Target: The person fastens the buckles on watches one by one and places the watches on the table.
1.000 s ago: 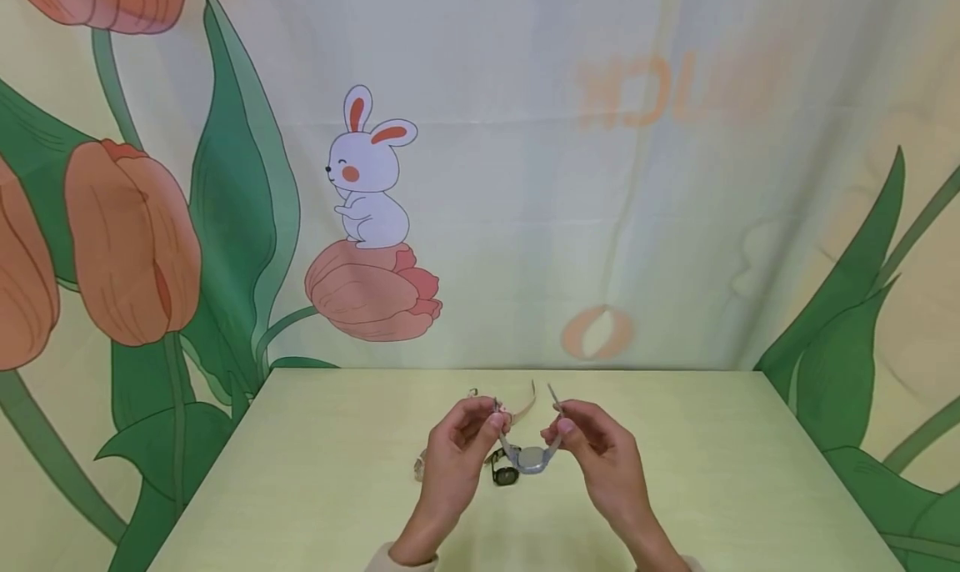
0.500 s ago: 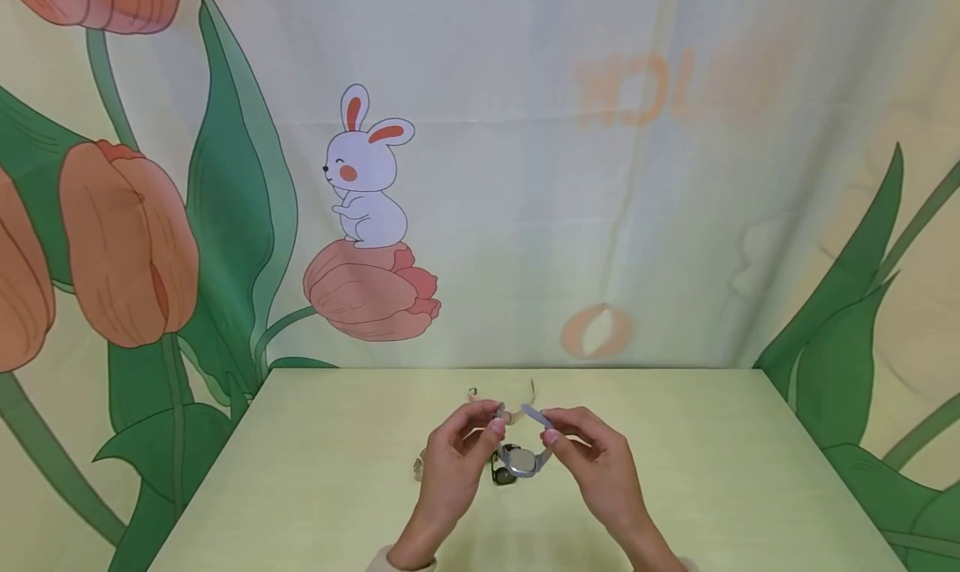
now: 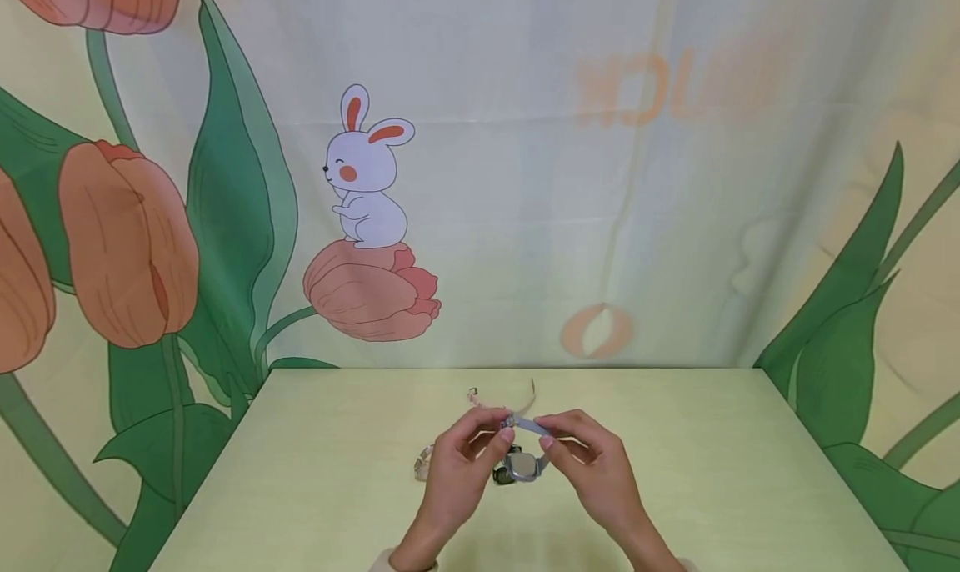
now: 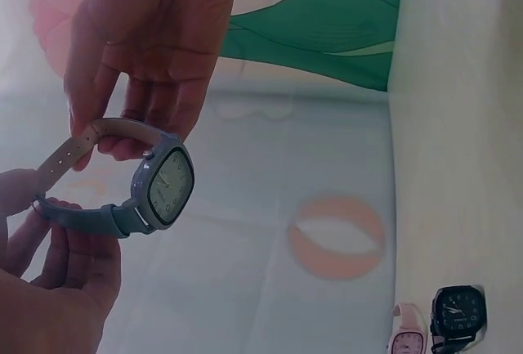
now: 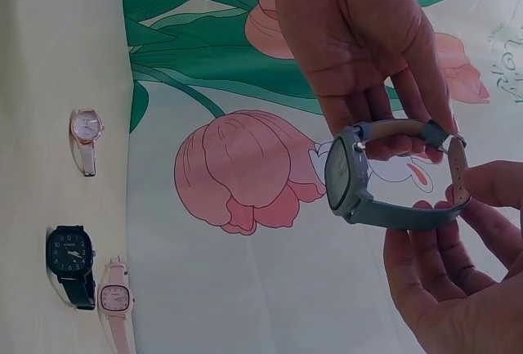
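Left hand [image 3: 459, 474] and right hand [image 3: 597, 462] have drawn closer, each pinching one end of the blue-gray watch [image 3: 524, 466] hung between them, seemingly to line the holed strap [image 3: 532, 427] up with the left-held buckle [image 5: 447, 143].

The head view looks forward and down from behind the held watch [image 3: 524, 465], farthest off, taking in bench [image 3: 300, 489] and curtain [image 3: 510, 247]. The wrist views sit much nearer and lie sideways, the bench running down the right edge of the left one, the left edge of the right one. They face that watch from opposite sides, sharing it and the black watch [image 5: 70, 253].
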A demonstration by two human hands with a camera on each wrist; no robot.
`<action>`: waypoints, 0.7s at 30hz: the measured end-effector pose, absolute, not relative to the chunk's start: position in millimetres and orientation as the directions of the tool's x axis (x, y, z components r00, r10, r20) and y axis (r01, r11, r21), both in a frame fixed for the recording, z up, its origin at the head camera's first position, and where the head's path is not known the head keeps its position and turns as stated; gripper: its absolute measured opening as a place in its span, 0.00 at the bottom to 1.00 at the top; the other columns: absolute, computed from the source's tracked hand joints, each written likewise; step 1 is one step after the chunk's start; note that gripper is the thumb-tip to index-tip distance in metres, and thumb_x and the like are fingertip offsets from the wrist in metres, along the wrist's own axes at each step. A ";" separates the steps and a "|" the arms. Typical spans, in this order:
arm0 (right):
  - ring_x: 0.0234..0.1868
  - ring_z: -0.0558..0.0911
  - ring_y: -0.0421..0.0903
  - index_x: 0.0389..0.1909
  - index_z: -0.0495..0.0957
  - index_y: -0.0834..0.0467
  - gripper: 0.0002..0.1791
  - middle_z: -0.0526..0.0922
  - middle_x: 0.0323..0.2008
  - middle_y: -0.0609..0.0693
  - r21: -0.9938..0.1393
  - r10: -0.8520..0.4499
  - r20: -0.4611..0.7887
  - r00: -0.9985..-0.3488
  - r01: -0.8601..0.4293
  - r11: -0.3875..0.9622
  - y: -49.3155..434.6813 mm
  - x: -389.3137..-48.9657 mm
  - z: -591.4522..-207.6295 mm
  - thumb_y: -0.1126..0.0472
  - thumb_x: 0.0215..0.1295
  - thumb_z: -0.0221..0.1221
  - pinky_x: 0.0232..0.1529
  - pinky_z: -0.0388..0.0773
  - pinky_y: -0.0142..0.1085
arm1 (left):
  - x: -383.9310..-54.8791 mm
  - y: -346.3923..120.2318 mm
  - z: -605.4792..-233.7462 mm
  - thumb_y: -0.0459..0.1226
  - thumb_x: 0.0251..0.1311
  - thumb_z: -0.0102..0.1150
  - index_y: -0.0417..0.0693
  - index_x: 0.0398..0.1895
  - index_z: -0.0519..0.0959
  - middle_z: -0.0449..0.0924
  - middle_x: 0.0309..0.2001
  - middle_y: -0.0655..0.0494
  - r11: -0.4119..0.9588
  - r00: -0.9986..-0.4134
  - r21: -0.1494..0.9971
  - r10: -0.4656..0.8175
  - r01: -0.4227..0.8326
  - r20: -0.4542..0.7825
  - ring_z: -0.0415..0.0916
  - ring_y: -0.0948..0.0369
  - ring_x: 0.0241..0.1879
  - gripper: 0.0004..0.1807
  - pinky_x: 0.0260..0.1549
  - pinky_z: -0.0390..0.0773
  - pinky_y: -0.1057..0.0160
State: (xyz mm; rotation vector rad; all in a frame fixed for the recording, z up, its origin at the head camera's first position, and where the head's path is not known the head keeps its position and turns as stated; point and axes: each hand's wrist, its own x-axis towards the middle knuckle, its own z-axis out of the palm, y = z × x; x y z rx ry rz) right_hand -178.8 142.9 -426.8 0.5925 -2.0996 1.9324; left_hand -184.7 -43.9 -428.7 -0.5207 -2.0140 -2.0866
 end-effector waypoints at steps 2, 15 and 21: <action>0.46 0.82 0.41 0.48 0.83 0.60 0.11 0.81 0.42 0.58 -0.895 -0.150 0.431 -0.890 -0.442 0.055 142.6 -178.7 -427.3 0.63 0.66 0.62 0.48 0.83 0.33 | -184.4 -43.5 -429.4 0.36 0.64 0.62 0.38 0.50 0.80 0.81 0.45 0.43 -0.060 -0.917 0.924 0.113 0.378 0.383 0.79 0.62 0.45 0.14 0.53 0.79 0.68; 0.44 0.84 0.42 0.48 0.82 0.54 0.12 0.83 0.42 0.54 -0.909 -0.123 0.381 -0.916 -0.395 0.130 140.0 -177.0 -428.2 0.59 0.65 0.64 0.52 0.80 0.29 | -181.4 -42.4 -432.5 0.36 0.62 0.65 0.45 0.47 0.83 0.83 0.47 0.47 -0.032 -0.936 0.944 0.124 0.328 0.329 0.79 0.64 0.43 0.12 0.52 0.79 0.68; 0.43 0.85 0.42 0.44 0.81 0.55 0.08 0.84 0.41 0.53 -0.913 -0.122 0.376 -0.918 -0.390 0.120 138.7 -175.6 -427.9 0.59 0.65 0.64 0.51 0.81 0.32 | -180.3 -41.8 -433.1 0.38 0.63 0.64 0.48 0.47 0.84 0.83 0.46 0.48 -0.029 -0.945 0.955 0.133 0.297 0.298 0.80 0.64 0.43 0.11 0.49 0.80 0.68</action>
